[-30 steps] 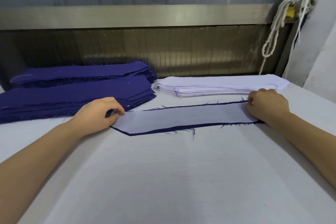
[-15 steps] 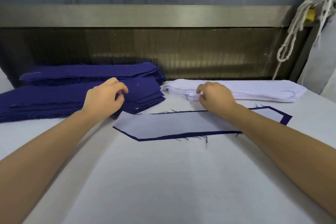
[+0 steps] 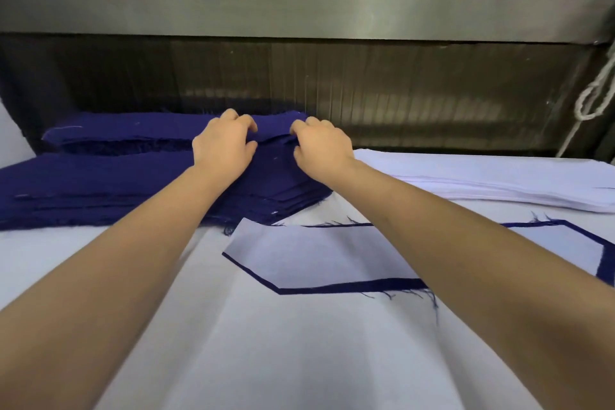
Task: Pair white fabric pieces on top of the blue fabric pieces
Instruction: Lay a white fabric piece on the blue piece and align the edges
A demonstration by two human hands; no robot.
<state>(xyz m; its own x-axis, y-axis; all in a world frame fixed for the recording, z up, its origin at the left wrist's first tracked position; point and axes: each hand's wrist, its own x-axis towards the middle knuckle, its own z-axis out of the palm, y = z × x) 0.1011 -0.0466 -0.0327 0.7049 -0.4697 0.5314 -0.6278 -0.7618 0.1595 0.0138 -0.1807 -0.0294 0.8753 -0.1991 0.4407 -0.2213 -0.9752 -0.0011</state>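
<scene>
Left hand [image 3: 226,146]: upper centre, arm stretched forward; we see its fingers curled, pinching the top layer of the far blue stack [image 3: 133,130].
Right hand [image 3: 321,150]: just beside it, fingers curled onto the same layer.
Near blue stack [image 3: 100,190]: left of centre, long axis left to right.
White piece [image 3: 316,256]: mid-frame, lying flat on a blue piece [image 3: 349,287], angled end at the left; we see a frayed navy border around it.
White stack [image 3: 482,183]: right.
</scene>
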